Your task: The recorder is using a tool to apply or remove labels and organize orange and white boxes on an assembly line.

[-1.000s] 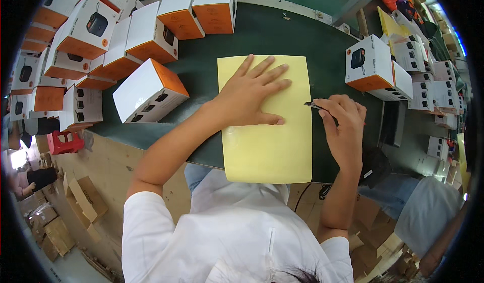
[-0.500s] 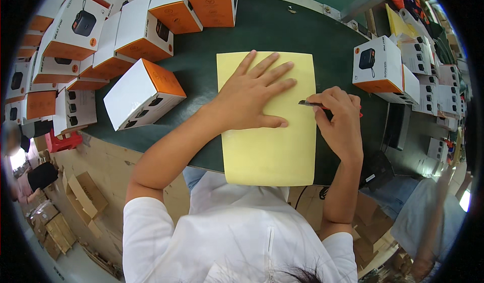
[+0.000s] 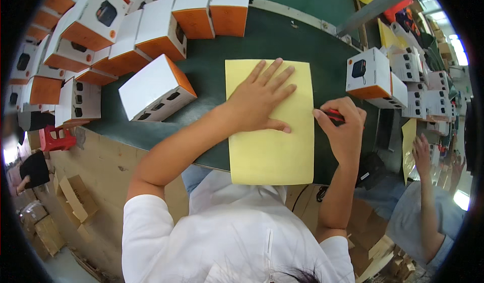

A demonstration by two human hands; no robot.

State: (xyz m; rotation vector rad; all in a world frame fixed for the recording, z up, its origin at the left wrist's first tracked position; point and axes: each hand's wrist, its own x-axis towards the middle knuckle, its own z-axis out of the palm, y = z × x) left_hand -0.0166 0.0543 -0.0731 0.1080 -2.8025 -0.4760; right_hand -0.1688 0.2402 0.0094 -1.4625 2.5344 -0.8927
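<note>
A sheet of yellow paper [image 3: 272,157] lies on the dark green table in front of me. My left hand [image 3: 258,104] is pressed flat on its upper half, fingers spread and thumb out to the side. Just off the sheet's right edge, my right hand [image 3: 347,126] is closed around a red and black utility knife [image 3: 335,115]. The knife's blade does not show from here, and much of its handle is covered by my fingers.
A white and orange box [image 3: 159,89] lies left of the sheet, before many stacked boxes [image 3: 96,18]. More boxes [image 3: 369,73] stand at the right. A metal bar [image 3: 378,8] slants across the far right. A co-worker's hand [image 3: 421,154] is near another yellow sheet [image 3: 409,142].
My right hand has moved off the paper, past its right edge and slightly nearer me, with the knife still held. The left hand stays on the sheet. A co-worker's hand has come up at right.
</note>
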